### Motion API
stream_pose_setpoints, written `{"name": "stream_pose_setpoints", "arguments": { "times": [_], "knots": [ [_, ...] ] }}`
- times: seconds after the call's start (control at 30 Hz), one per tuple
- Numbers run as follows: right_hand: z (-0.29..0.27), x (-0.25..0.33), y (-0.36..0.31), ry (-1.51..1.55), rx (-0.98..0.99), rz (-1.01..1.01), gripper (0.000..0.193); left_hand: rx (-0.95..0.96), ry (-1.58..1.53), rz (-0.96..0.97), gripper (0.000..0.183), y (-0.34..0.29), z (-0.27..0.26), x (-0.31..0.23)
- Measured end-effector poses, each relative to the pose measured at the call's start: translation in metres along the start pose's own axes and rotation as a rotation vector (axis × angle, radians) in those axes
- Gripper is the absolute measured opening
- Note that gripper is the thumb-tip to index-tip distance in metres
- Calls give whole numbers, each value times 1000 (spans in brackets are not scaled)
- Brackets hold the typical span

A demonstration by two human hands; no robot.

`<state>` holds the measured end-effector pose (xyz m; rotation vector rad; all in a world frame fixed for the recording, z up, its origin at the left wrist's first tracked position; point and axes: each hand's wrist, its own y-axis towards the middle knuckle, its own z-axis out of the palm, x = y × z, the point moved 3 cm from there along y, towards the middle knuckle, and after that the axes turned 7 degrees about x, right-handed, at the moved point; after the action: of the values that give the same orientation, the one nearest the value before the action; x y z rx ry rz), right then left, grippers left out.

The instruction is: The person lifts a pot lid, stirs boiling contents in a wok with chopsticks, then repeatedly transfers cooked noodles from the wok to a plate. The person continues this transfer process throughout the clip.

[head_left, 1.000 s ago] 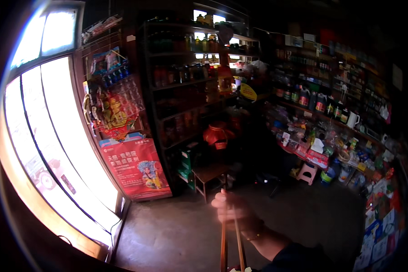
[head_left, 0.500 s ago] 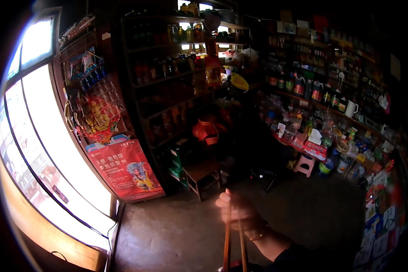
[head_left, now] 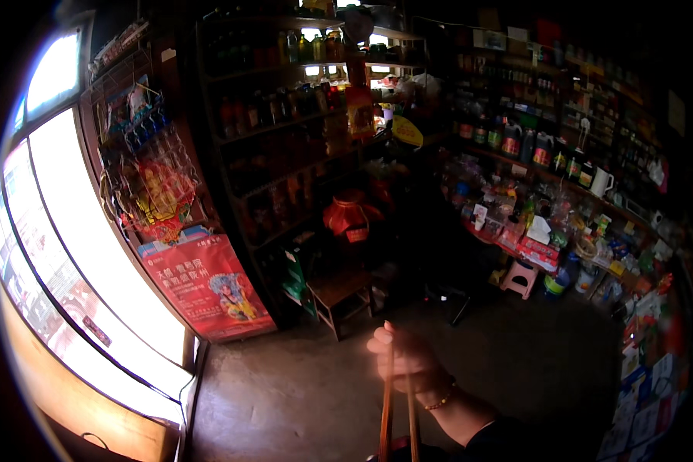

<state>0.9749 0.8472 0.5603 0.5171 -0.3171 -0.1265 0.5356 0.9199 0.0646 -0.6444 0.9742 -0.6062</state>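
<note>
My right hand (head_left: 408,363) grasps two chopsticks (head_left: 387,412) over floor (head_left: 285,377); beyond: wooden stool (head_left: 339,286), pink stool (head_left: 519,276), red poster (head_left: 200,289).

The left panes (head_left: 100,223) bow, white with glare; shelves (head_left: 281,128) sink in shadow; the right hand (head_left: 417,357) seems soft.

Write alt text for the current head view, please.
The right hand holds two thin brown sticks, resembling chopsticks, above a dim floor. Beyond are a wooden stool and crowded shelves; a bright opening lies at left.
</note>
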Motion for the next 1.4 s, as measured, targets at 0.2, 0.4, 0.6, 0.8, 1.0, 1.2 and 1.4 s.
{"name": "stream_pose_setpoints", "arguments": {
  "times": [0.2, 0.4, 0.6, 0.8, 1.0, 1.2, 1.4],
  "knots": [
    [-10, 2, -1, 1, -59, 4, 18, 7, 2, -1, 27, -1, 4, 6],
    [-3, 2, 3, 20, -113, 40, 28, 39, 37, -20, 31, 7, -3, 11],
    [-2, -4, 10, 5, -92, 107, 29, 127, 73, -37, 35, 7, -36, 24],
    [-12, -42, 50, 134, 15, 217, 33, -281, -38, -84, 26, 37, -78, 26],
    [-60, -151, 92, 394, -56, 395, 29, -435, -165, 75, 18, -38, -114, 16],
    [-108, -282, 96, 22, -444, 560, 23, -640, -430, 217, 11, -115, -175, 49],
    [-87, -473, 99, -226, -163, 833, 20, -901, -850, 236, 7, -186, -254, 127]
  ]
}}
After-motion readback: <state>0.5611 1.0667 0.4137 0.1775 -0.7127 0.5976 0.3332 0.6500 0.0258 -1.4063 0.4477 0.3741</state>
